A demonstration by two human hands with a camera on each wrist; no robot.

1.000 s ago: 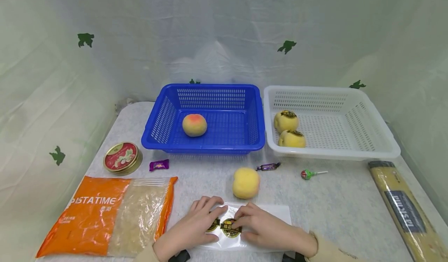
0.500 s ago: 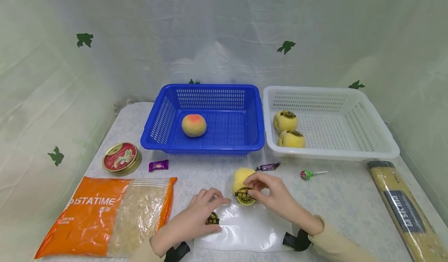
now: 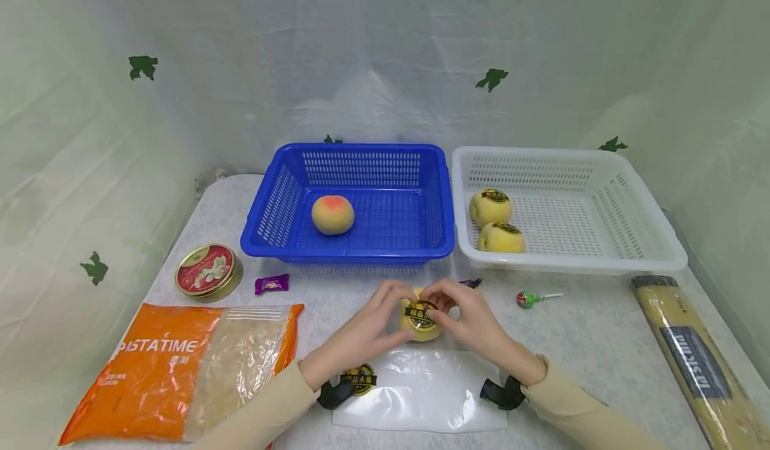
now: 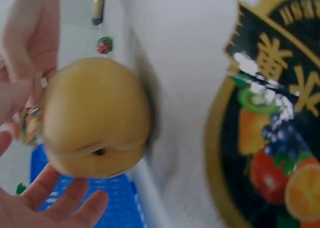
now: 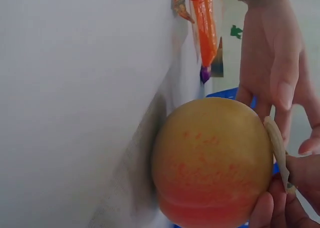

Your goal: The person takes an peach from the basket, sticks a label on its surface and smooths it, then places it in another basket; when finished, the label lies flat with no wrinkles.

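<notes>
Left hand (image 3: 375,321) spread, right hand (image 3: 468,314) pinching a sticker (image 3: 416,314); the hands partly hide a peach (image 4: 97,108) overhead.

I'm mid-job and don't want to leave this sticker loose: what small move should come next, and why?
I'd probably use the left hand to press the sticker flat onto the peach. The right hand pinches it, the right wrist view shows its lower end standing off the fruit, and the left hand's fingers are right beside it.
</notes>
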